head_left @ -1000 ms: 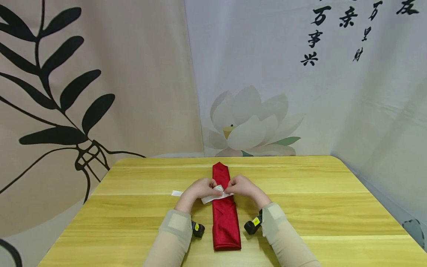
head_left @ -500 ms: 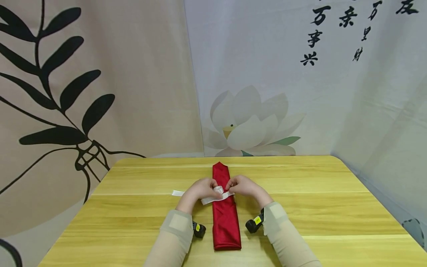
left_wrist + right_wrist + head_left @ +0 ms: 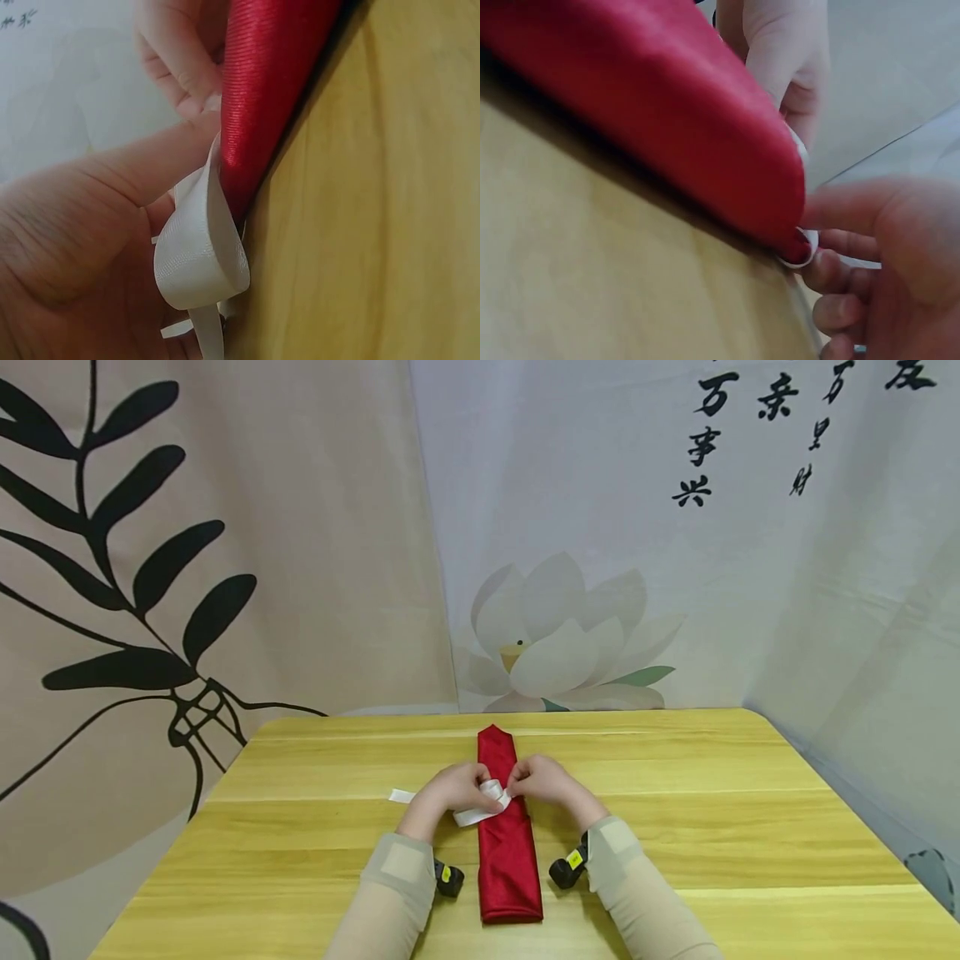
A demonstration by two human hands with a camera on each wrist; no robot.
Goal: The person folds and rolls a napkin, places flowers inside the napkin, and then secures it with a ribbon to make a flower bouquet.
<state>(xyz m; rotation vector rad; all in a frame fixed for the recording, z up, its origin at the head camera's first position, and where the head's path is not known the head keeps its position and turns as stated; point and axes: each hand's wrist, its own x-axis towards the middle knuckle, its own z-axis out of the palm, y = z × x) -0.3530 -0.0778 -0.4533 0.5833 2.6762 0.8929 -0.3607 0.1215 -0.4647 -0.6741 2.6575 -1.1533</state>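
A long red satiny bundle of folded cloth [image 3: 510, 860] lies lengthwise on the wooden table, with a white ribbon [image 3: 471, 817] across its upper half. My left hand [image 3: 455, 785] pinches the ribbon over the bundle's left side. Below its thumb a ribbon loop [image 3: 196, 259] hangs out in the left wrist view. From the right, my right hand [image 3: 549, 778] pinches the ribbon between thumb and fingertips, close to the left thumb. The right wrist view shows the ribbon [image 3: 813, 244] curving round the red cloth's edge beside the right fingertips. Left fingers partly hide the crossing.
A loose ribbon tail [image 3: 401, 796] sticks out on the table left of the left hand. Black wrist cameras [image 3: 448, 879] hang under both cuffs. Behind the table's far edge stands a printed curtain [image 3: 337, 568] with leaves, a lotus and characters.
The ribbon part at the right fingers, earlier reaching past the bundle's right edge, now lies drawn in over the bundle's middle. The right hand shifted slightly; the left hand kept its grip.
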